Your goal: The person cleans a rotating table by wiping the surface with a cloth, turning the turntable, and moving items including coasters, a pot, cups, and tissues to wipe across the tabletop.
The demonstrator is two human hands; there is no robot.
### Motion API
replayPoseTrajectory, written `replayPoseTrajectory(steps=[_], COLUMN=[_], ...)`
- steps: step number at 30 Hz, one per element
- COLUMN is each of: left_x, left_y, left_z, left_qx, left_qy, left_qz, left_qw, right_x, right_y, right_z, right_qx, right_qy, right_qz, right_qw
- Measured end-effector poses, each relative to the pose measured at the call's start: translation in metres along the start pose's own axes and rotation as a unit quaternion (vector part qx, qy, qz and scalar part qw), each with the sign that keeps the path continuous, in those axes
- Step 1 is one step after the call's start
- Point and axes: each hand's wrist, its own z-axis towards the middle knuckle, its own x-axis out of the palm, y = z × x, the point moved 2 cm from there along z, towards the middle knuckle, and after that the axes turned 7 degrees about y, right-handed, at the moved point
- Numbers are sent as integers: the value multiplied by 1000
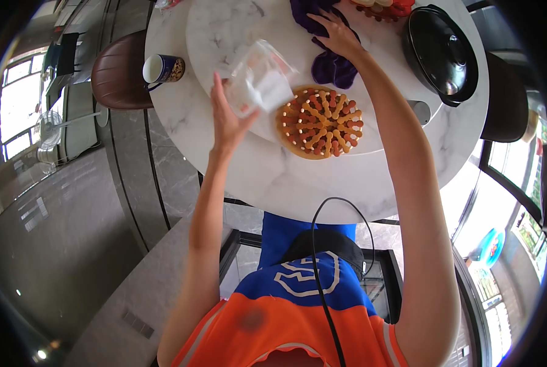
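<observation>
One clear packet (263, 78) is held between the parted left fingers (218, 92); right fingers (320, 22) spread over purple cloth (336, 71), their grip unclear; a bone-patterned disc (320, 123) lies right of the left fingers.

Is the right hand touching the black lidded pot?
Apart. The head view shows it: bare marble tabletop lies between the right hand and the black lidded pot; the hand is over the purple cloth.

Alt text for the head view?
Left hand holds a translucent plastic packet above a white marbled table; right hand touches a purple cloth. Nearer the wearer lies a round mat with bone shapes; black lidded pot at right.
</observation>
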Motion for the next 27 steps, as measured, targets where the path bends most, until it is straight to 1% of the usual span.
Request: replayPoseTrajectory(steps=[2,4,6,8,9,10,11,12,14,15,16,17,18,19,20,22,24,25,26,27], left_x=[4,35,70,102,94,83,68,51,21,15,8,2,1,1,-1,-6,2,-10,-16,-14], left_y=[-29,-35,-55,-49,-50,-41,-27,-11,46,82,116,144,176,203,210,208,247,245,239,228], left_z=[-22,-46,-57,-65,-66,-58,-51,-43,-6,12,30,52,79,99,110,126,133,138,140,136], left_qx=[65,73,87,242,248,248,231,214,142,53,-38,-37,-136,-234,-228,-275,-218,-228,-236,-244], left_qy=[97,199,262,261,291,286,244,202,59,-22,-101,-101,-52,-1,10,-62,-137,-60,17,-9], left_qz=[-126,-98,-84,-32,-34,-28,0,27,56,90,123,122,49,-22,-27,-123,-185,-171,-155,-156], left_qw=[985,972,957,934,923,925,942,955,986,994,986,987,988,972,973,952,948,957,959,957], right_x=[0,-5,-8,-6,-3,-2,-3,-8,-14,-8,-2,5,13,25,36,41,45,55,61,65], right_y=[-3,-3,-13,-16,-13,-10,-12,-11,0,6,15,23,29,38,51,88,133,154,184,211], right_z=[2,-3,-10,-12,-16,-14,-15,-13,-10,-11,-3,10,19,32,43,53,52,48,39,25], right_qx=[-5,2,0,-8,-7,-5,14,27,47,62,63,103,153,157,160,173,200,191,170,178], right_qy=[-6,6,1,-8,-17,-27,-17,-33,-66,-78,-78,-80,-82,-114,-123,-134,-123,-114,-81,-50], right_qz=[24,11,1,-11,-81,-152,-158,-178,-167,-167,-168,-172,-181,-144,-129,-138,-149,-126,-104,-90], right_qw=[1000,1000,1000,1000,997,988,987,983,983,981,981,976,968,970,971,966,961,967,977,979])
